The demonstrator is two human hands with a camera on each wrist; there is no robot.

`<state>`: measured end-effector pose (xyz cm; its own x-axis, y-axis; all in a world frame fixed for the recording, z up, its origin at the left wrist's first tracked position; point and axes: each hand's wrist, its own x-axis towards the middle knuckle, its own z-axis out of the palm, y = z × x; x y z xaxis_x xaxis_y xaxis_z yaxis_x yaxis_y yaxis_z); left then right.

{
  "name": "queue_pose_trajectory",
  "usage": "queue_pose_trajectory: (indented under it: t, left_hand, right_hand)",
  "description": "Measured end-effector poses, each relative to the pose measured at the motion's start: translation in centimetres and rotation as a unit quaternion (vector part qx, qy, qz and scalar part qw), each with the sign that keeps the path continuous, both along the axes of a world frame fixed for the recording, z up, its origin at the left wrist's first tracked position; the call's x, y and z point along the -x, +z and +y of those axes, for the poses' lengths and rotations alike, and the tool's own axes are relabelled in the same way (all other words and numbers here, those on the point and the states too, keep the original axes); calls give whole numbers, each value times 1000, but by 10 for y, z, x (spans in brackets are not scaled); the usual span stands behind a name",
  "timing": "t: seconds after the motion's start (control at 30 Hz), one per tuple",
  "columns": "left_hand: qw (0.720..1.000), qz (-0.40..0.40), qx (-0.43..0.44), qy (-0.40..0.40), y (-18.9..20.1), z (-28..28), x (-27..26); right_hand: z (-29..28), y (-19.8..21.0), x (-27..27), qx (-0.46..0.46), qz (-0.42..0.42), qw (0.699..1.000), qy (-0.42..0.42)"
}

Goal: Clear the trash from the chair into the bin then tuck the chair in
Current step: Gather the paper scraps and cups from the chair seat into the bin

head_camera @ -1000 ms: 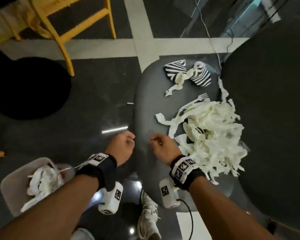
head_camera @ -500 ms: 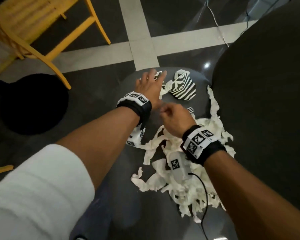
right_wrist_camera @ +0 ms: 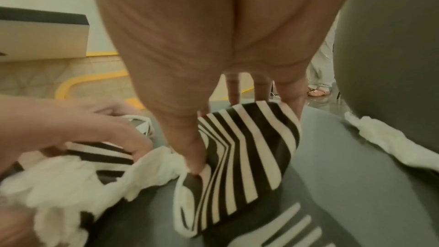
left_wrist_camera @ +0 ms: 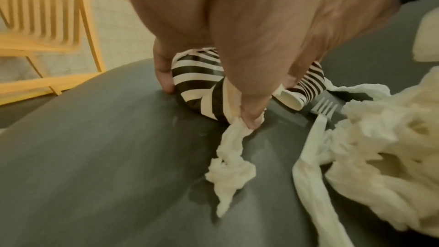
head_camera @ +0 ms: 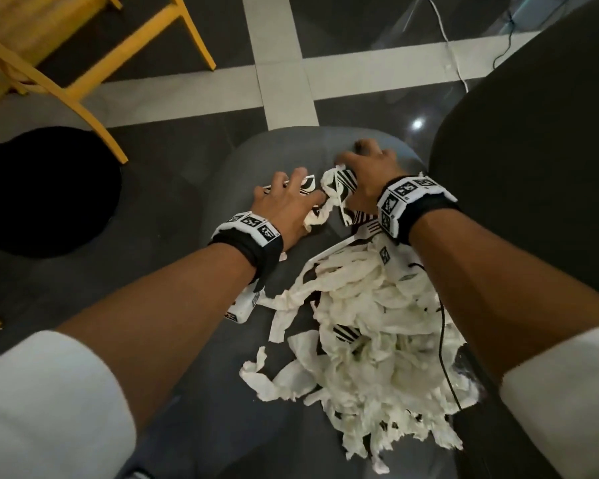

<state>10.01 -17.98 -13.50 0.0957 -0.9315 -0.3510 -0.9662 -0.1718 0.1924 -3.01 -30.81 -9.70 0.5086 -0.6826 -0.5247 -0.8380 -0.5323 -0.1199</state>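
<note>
On the grey chair seat (head_camera: 222, 340) lie two crushed black-and-white striped paper cups, a white plastic fork (left_wrist_camera: 324, 108) and a big pile of shredded white paper (head_camera: 370, 340). My left hand (head_camera: 286, 198) curls over the left striped cup (left_wrist_camera: 197, 82); its thumb pinches a white paper strip (left_wrist_camera: 232, 166) against the cup. My right hand (head_camera: 367, 174) grips the right striped cup (right_wrist_camera: 244, 153) between thumb and fingers. In the right wrist view my left hand (right_wrist_camera: 95, 125) shows beside that cup.
The chair's dark backrest (head_camera: 533, 167) rises along the right. A yellow chair (head_camera: 83, 63) stands at the far left, and a black round shape (head_camera: 42, 191) lies on the floor below it. A thin cable (head_camera: 443, 36) runs across the tiled floor beyond the seat.
Both hands have gone from the seat's near edge forward to the striped cups and closed on them. The bin with paper at lower left has left the head view.
</note>
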Motion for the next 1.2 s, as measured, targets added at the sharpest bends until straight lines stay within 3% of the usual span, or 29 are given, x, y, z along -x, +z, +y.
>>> queue_pose_trajectory:
  t: [0.07, 0.2, 0.33, 0.6, 0.9, 1.0, 1.13, 1.2]
  left_hand:
    - [1000, 18, -2, 18, -1, 10, 3]
    - [996, 73, -18, 38, 3, 26, 9]
    - [988, 123, 10, 91, 12, 44, -4]
    - [943, 199, 105, 245, 28, 123, -81]
    - [877, 222, 104, 412, -3, 328, -177]
    - [845, 228, 84, 477, -27, 420, -203]
    - [777, 250, 57, 575, -78, 542, -233]
    - [760, 245, 46, 601, -105, 589, -247]
  right_hand:
    - [14, 2, 3, -7, -29, 1000, 3]
    - [49, -1, 12, -121, -57, 991, -20]
    - [68, 4, 4, -119, -133, 983, -52]
    - [132, 20, -86, -117, -207, 971, -30]
    - [316, -8, -220, -175, -170, 969, 41]
    - [398, -38, -260, -218, -138, 964, 64]
    - [507, -92, -310, -262, -92, 953, 122]
    - [549, -123, -331, -267, -76, 951, 139]
